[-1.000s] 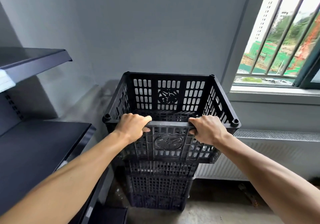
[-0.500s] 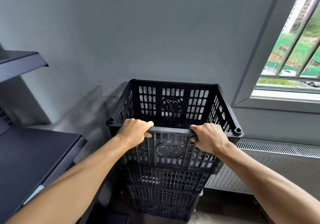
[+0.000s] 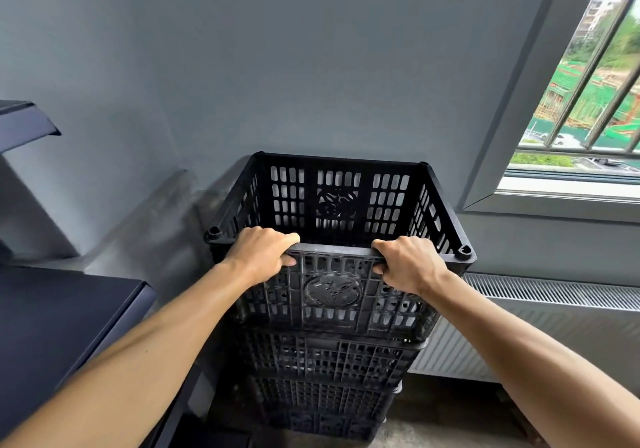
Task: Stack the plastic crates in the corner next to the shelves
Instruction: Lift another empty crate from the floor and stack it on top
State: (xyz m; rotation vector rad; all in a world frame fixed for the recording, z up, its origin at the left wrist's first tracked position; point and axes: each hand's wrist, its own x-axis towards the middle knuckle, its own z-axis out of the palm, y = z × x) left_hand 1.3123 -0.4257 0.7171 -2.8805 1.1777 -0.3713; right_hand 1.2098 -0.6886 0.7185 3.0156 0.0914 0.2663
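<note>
A black plastic crate (image 3: 337, 201) with slotted walls sits on top of a stack of black crates (image 3: 325, 378) in the corner against the grey wall. My left hand (image 3: 259, 255) grips the crate's near rim on the left. My right hand (image 3: 410, 262) grips the same rim on the right. Both hands have fingers curled over the edge. The top crate appears to rest on the crate below it, and its inside looks empty. The base of the stack stands on the floor.
Dark metal shelves (image 3: 52, 316) stand close on the left, with an upper shelf (image 3: 24, 121) above. A white radiator (image 3: 540, 329) runs along the wall on the right under a barred window (image 3: 588, 108). Bare concrete floor (image 3: 450, 427) lies to the right of the stack.
The top crate has come down onto the stack and sits closer to the wall. My view has tilted up and moved nearer; both hands keep their grip on the rim.
</note>
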